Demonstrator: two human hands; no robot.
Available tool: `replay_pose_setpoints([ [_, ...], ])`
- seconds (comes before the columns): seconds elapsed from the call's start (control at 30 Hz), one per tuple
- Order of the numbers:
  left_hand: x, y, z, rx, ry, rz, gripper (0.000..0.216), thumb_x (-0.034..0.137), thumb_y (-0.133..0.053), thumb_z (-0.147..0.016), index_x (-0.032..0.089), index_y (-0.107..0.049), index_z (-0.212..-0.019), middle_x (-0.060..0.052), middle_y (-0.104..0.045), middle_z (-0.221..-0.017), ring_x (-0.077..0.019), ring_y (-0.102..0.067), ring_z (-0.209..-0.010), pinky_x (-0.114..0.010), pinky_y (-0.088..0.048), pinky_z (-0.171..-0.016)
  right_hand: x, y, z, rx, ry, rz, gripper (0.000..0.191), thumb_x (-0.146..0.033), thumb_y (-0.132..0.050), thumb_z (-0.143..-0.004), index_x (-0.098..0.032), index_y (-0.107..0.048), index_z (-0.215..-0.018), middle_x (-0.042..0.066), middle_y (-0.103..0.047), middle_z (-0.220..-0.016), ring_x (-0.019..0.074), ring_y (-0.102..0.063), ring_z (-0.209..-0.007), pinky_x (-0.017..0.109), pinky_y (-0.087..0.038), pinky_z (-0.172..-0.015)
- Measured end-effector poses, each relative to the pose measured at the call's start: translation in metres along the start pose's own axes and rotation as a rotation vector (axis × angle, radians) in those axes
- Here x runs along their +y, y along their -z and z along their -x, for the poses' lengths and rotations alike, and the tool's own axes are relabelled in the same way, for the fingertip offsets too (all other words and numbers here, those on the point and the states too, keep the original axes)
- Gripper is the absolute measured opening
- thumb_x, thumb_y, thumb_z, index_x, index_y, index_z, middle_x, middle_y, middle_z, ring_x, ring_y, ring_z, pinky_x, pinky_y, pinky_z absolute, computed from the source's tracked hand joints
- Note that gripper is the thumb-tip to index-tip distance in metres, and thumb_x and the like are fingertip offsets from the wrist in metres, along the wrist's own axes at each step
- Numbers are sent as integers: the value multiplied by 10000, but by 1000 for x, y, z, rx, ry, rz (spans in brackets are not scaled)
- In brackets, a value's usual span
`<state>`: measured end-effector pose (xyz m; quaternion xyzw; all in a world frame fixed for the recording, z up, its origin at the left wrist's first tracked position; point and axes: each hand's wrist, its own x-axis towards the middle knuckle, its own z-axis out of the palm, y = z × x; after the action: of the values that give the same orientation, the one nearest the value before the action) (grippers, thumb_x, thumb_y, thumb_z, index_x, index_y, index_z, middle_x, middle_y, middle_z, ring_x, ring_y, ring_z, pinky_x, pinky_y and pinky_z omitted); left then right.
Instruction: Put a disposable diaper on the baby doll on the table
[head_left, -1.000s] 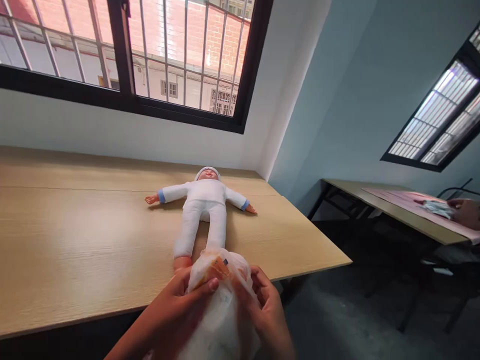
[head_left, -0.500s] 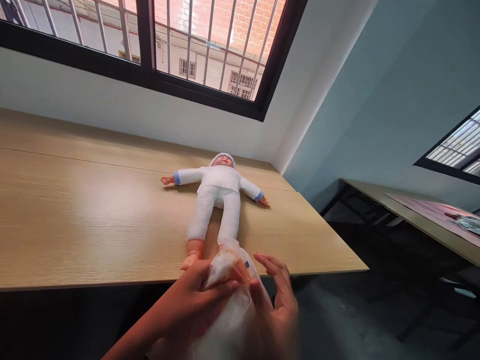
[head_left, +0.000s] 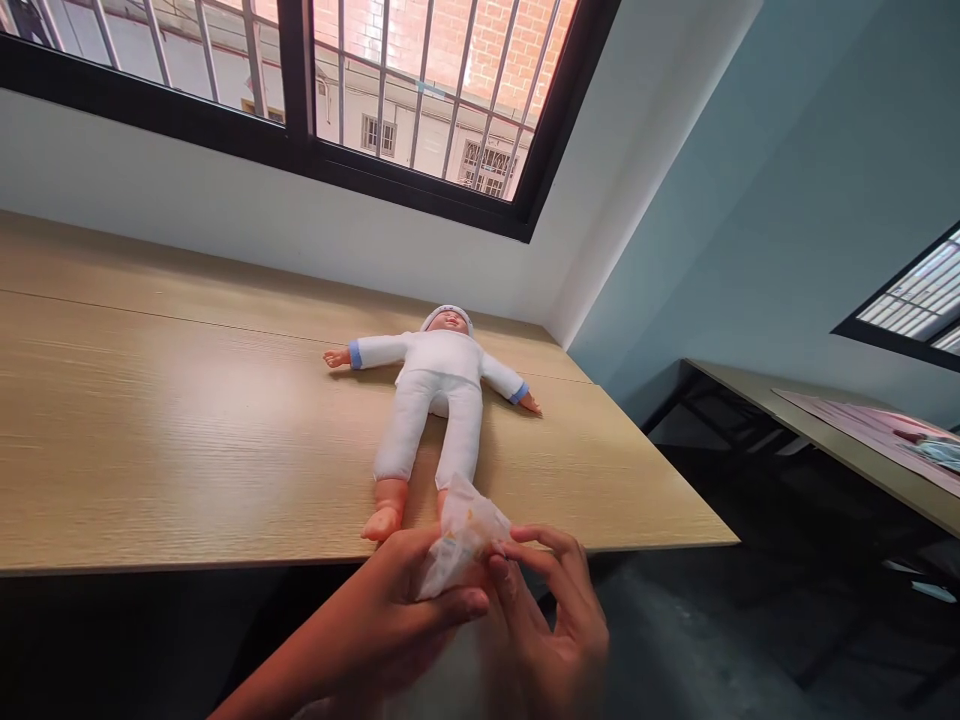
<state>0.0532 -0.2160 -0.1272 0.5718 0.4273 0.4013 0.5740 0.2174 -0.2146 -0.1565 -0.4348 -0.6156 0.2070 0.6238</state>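
1. Table (head_left: 187,430): pale wood; spreads well out to the left of the doll and runs under it.
2. Window (head_left: 298,90): dark frame, bars behind; on the wall above the doll, beyond its head.
3. Left hand (head_left: 405,588): at the near end, just below the doll's feet. Grasping the bag, thumb on the near side.
4. Doll (head_left: 442,362): on its back on the table, head toward the wall. White suit, blue cuffs, white cap; arms spread. One bare foot shows.
5. Bag (head_left: 466,525): thin, whitish, crumpled, some orange marks; between both hands, overlapping the doll's other foot in view. Contact there: cannot tell.
6. Right hand (head_left: 559,605): below and right of the doll's legs; thumb and fingertips pinching the bag's edge.
7. Second table (head_left: 739,383): well right of the doll, bearing a pink sheet (head_left: 832,415).
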Motion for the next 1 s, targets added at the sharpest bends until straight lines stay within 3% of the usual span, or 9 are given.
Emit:
replay_pose_setpoints([
  [0.13, -3, -2, 1, 122, 0, -7, 409, 585, -668, -830, 182, -693, -894, -26, -629, -857, -222, -596, -857, -283, -491, -770, 8, 8, -7, -173, 296, 103, 192, -121, -705, -878, -273, -734, -991, 28, -636, -992, 172, -629, -964, 307, -555, -866],
  [0.27, -11, -5, 1, 272, 26, -13, 387, 579, -663, -825, 195, -673, -873, -30, -594, -912, -226, -557, -882, -295, -466, -797, 12, 8, -10, -218, 462, 108, 296, -51, -691, -863, -247, -698, -1084, 26, -647, -963, 169, -622, -964, 299, -562, -835],
  [0.43, -13, -3, 3, 306, 49, 38, 375, 562, -695, -771, 199, -703, -863, -34, -621, -875, -241, -574, -866, -322, -475, -817, 8, 5, -7, -204, 443, 97, 278, -54, -723, -834, -251, -703, -1029, 21, -675, -880, 194, -643, -892, 340, -568, -781],
  [0.6, -11, -4, 7, 358, 45, 129, 415, 599, -732, -742, 205, -743, -872, -45, -632, -916, -251, -606, -907, -322, -502, -836, 3, 0, -5, -208, 457, 66, 228, -54, -697, -840, -248, -683, -959, 15, -678, -859, 194, -649, -864, 355, -543, -837],
  [0.77, -18, -9, 5, 363, -5, 215, 462, 647, -744, -721, 203, -761, -845, -53, -646, -936, -249, -616, -898, -318, -529, -821, 2, -14, 3, -52, 365, -7, 164, -81, -599, -912, -238, -640, -885, 24, -635, -866, 193, -606, -862, 362, -494, -822],
  [1.0, -18, -10, 3, 316, -13, 315, 444, 620, -753, -744, 221, -751, -938, -43, -701, -987, -235, -632, -918, -288, -539, -806, -2, -21, 7, 21, 317, -35, 167, -85, -616, -906, -244, -648, -863, -11, -633, -811, 166, -603, -769, 383, -442, -925],
])
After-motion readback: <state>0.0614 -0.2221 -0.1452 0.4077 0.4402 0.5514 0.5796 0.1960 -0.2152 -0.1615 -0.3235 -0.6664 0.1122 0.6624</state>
